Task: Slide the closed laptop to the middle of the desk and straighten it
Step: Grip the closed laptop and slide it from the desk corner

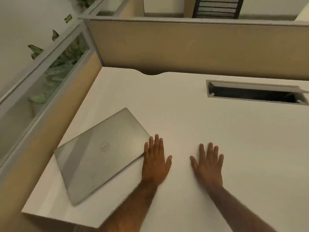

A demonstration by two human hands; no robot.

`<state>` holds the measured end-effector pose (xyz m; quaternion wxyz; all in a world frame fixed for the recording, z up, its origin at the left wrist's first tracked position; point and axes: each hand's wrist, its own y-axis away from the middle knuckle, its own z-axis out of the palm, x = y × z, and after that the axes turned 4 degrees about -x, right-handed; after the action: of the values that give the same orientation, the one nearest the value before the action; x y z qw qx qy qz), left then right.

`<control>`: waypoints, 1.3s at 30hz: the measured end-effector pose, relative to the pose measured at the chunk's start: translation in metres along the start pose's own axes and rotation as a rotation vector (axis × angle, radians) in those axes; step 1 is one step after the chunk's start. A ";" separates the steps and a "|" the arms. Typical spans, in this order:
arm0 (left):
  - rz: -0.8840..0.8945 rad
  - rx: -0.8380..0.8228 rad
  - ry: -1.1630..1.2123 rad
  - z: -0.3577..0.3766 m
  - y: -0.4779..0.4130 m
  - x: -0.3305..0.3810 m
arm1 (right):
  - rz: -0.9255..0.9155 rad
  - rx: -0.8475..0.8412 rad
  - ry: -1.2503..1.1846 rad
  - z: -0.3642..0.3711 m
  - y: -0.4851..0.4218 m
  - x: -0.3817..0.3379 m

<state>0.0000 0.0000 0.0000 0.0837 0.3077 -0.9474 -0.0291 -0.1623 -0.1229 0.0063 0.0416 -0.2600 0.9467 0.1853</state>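
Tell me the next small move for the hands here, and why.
Probably bring the right hand over onto the laptop so both hands can push it. The closed laptop lies skewed near the desk's left corner; the left hand lies flat at its right corner, and the right hand lies flat on bare desk, apart from it.

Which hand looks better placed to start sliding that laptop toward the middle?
Probably the left hand: it lies flat at the laptop's right edge, seemingly touching it. The right hand rests on bare desk, apart from it.
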 end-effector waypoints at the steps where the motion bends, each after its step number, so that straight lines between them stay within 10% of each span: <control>1: -0.038 -0.001 -0.009 -0.003 -0.001 -0.008 | -0.007 -0.004 0.012 -0.001 -0.002 -0.005; 21: -0.491 0.009 0.047 -0.045 0.075 -0.214 | -0.407 -0.104 -0.074 -0.003 -0.031 -0.175; 39: -1.039 0.027 0.470 -0.084 0.069 -0.259 | -0.164 -0.217 -0.269 -0.022 -0.064 -0.240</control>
<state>0.1814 0.2073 0.0536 0.2630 0.7324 -0.6278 0.0148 0.0774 -0.0673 0.0473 0.1544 -0.3122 0.8828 0.3152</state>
